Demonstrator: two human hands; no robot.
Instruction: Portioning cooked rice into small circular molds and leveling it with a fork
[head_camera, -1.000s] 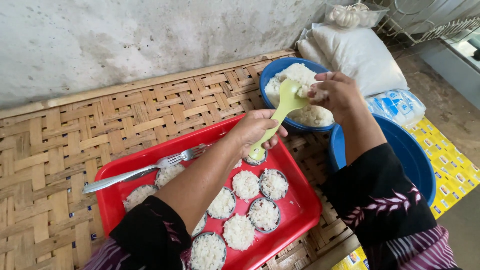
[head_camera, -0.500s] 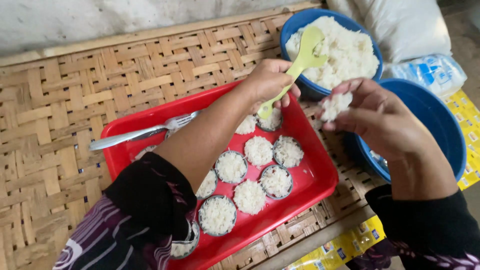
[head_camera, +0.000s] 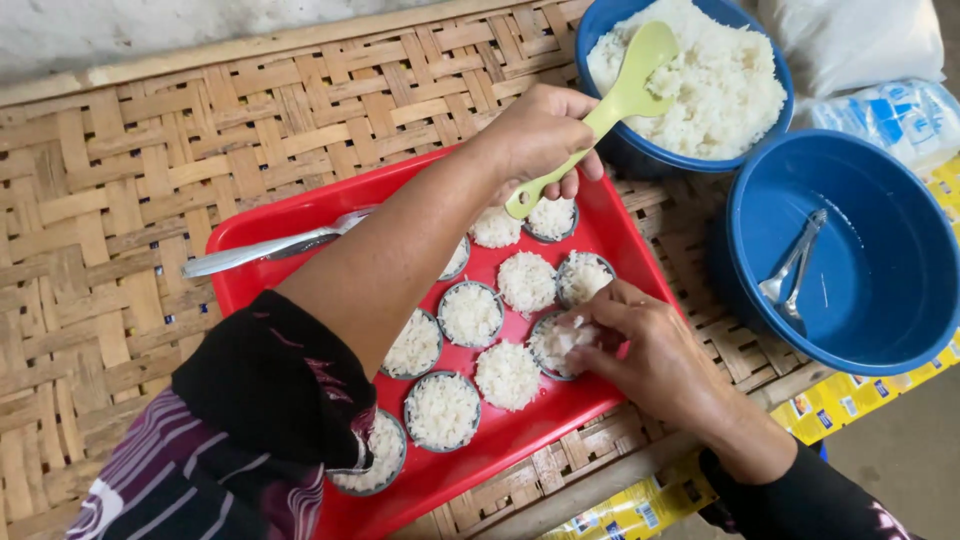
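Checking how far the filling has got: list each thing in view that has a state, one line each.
left hand: closed around the green spoon, above the tray
right hand: pressing rice into a small cup
red tray: holds rice-filled cups and loose rice mounds
rice bowl: heaped with rice
blue basin: some water, metal utensils inside
fork: lying across tray edge

You have a single view, from your head, looking steeply down and close over the red tray (head_camera: 300, 235) on the woven mat (head_camera: 110, 200); its forward direction probably faces the wall.
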